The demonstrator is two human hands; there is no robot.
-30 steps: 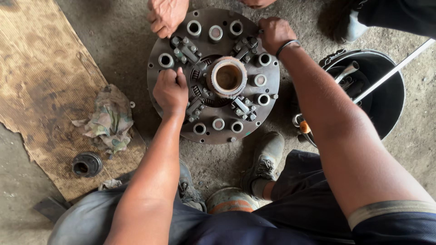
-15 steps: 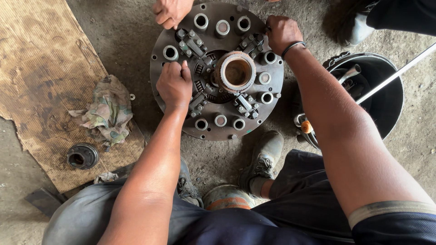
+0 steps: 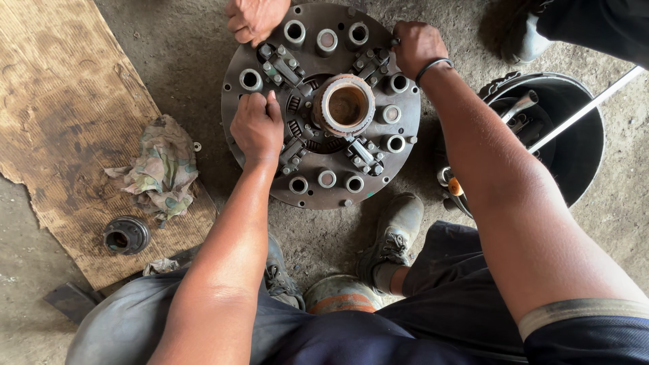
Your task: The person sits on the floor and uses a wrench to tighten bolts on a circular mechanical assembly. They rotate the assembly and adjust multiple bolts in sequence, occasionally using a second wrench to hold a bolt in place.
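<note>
Both my hands grip the round metal plate [image 3: 324, 182]: left hand [image 3: 257, 128], right hand [image 3: 416, 47]. Black tub [image 3: 581, 162] holds tools, half hidden by my arm.

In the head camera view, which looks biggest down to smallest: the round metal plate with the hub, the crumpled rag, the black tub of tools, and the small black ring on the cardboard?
1. Round metal plate, largest.
2. Black tub, partly hidden by the arm, so its rank is unsure.
3. Crumpled rag.
4. Small black ring, smallest.
</note>
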